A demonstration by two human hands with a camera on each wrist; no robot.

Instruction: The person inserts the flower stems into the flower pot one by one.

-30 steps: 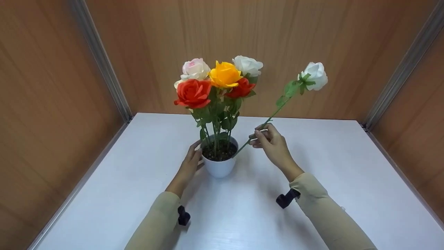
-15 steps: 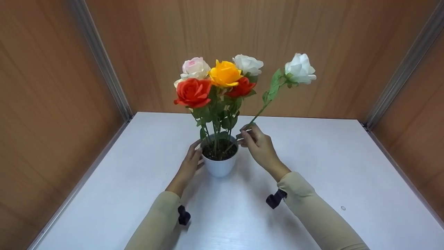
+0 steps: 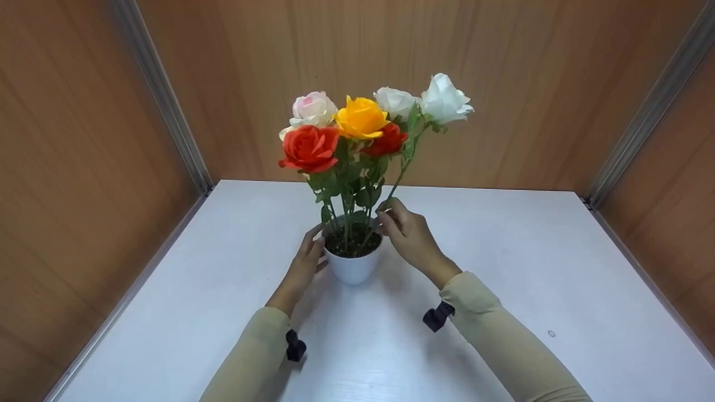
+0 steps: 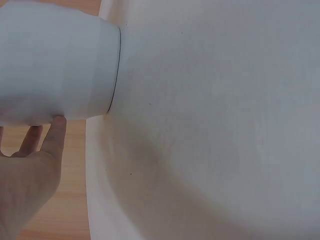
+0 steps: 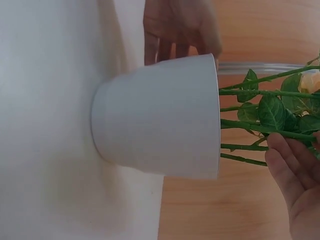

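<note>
A white pot (image 3: pixel 352 270) of dark soil stands upright on the table, holding several artificial roses on green stems, among them a yellow rose (image 3: pixel 361 118) and a red rose (image 3: pixel 310 149). My right hand (image 3: pixel 412 237) pinches the stem of a white rose (image 3: pixel 445 100) between thumb and fingers, just above the pot's right rim. That stem leans right, its lower end over or in the soil; I cannot tell how deep. Against the pot's left side rest the fairly straight fingers of my left hand (image 3: pixel 304 259); the left wrist view shows its fingertips (image 4: pixel 59 120) touching the wall.
The white table (image 3: pixel 234 240) is enclosed by wooden panels (image 3: pixel 503 44) at the back and both sides. A small clear round bit (image 3: pixel 552 334) lies near the right forearm. Each wrist bears a black camera mount (image 3: pixel 438 316).
My right hand has moved left with the white rose. Its stem has become steeper, and its lower end has passed from the pot's rim to over the soil. The left hand stays put.
</note>
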